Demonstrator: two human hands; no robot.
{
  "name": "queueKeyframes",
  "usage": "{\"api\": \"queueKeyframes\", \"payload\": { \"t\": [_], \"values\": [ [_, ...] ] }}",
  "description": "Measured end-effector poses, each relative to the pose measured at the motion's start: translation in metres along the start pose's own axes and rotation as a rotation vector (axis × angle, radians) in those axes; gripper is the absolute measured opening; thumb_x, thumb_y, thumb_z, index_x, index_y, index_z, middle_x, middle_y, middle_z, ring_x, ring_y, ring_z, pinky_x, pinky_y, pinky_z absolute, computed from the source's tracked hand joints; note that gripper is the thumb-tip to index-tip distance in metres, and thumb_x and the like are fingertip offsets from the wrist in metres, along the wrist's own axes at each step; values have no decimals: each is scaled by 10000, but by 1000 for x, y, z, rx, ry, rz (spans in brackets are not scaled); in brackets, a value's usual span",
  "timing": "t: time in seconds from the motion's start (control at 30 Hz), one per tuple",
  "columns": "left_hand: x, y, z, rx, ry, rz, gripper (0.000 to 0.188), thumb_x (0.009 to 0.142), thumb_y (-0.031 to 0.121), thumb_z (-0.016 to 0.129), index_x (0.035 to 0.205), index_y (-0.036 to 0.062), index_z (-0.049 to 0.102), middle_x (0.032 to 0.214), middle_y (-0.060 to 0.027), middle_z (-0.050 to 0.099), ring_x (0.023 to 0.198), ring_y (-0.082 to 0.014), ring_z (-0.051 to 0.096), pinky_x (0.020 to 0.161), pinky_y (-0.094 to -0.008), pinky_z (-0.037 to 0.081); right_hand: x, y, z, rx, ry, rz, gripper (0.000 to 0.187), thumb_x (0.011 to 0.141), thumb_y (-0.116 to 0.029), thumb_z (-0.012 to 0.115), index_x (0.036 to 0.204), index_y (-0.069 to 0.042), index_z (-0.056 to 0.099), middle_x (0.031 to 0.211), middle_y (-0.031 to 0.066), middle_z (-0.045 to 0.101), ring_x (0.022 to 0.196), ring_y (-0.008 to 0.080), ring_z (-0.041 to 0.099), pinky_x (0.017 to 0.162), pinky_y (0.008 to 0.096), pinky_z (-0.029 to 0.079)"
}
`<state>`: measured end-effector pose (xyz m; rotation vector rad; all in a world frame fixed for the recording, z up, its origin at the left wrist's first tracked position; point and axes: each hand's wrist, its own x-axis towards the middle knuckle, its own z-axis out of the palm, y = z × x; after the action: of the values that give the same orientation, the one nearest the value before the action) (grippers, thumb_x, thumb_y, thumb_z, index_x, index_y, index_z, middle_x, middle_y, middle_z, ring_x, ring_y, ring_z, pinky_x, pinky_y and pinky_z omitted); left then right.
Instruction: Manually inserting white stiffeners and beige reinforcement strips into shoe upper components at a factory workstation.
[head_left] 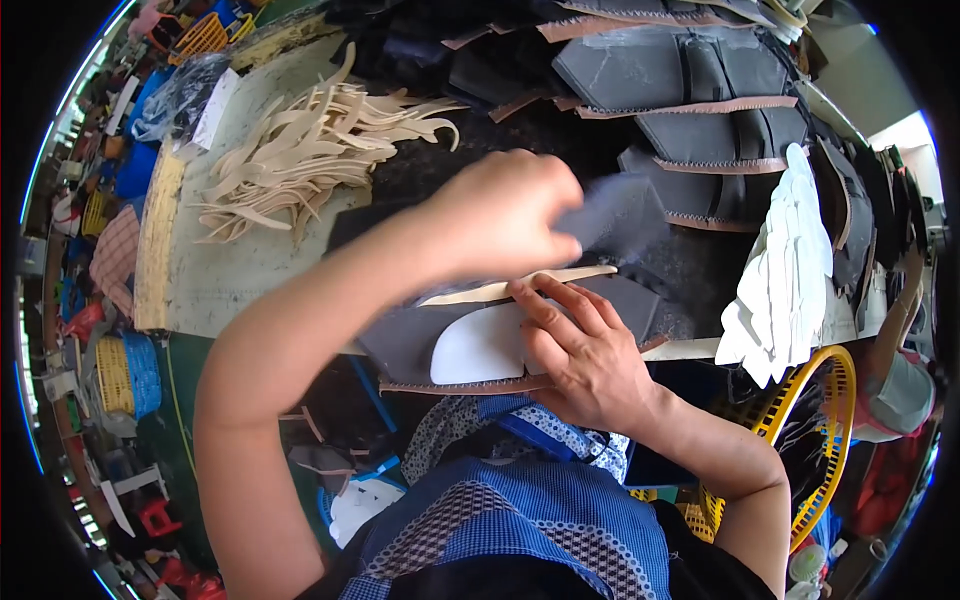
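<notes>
My right hand (585, 350) lies flat with its fingers stretched, pressing on a cream strip (470, 294) and partly covering a smooth white rounded piece (478, 345). Both rest on a dark grey shoe-upper panel (395, 345) with a brown stitched lower edge, at the front of the table. Above it, my left hand (515, 215) is curled and smeared by motion. Beside its thumb is a blurred dark grey shape (625, 215); whether it is a panel or a tool, I cannot tell. The left hand's grip is partly hidden.
Cream strips (310, 145) lie heaped at the table's left. Stacked dark panels (670, 75) with stitched brown edges fill the far right. White pieces (780, 260) overlap near the right edge. A yellow basket (845, 400) stands below. Another person's arm (900, 310) shows far right.
</notes>
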<state>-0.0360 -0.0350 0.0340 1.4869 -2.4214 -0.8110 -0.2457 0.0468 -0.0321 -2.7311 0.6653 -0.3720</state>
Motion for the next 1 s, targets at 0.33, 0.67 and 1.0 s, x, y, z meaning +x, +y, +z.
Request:
{"api": "queueKeyframes", "payload": {
  "t": [0.33,0.67,1.0],
  "values": [
    [-25,26,28,38,113,-115,265,907,192,729,971,-38,615,1032,-242,690,917,-445,682,770,-528,538,-42,32,-14,98,239,173,695,899,-545,740,1256,42,635,1483,241,584,1312,419,568,1070,512,485],
    [-69,59,102,392,143,128,103,910,112,629,925,10,624,1479,-301,575,1373,-380,581,1135,-454,505,-73,54,-38,243,675,354,489,710,-11,630,1195,57,640,1144,211,686,1141,388,637,1009,493,502],
    [-88,45,91,387,305,106,171,920,135,658,1033,14,613,1194,-242,734,1126,-335,738,1016,-463,583,-6,38,-28,241,80,98,659,770,-229,754,1358,44,639,1388,206,635,1195,374,626,1025,464,524]
  ]
}}
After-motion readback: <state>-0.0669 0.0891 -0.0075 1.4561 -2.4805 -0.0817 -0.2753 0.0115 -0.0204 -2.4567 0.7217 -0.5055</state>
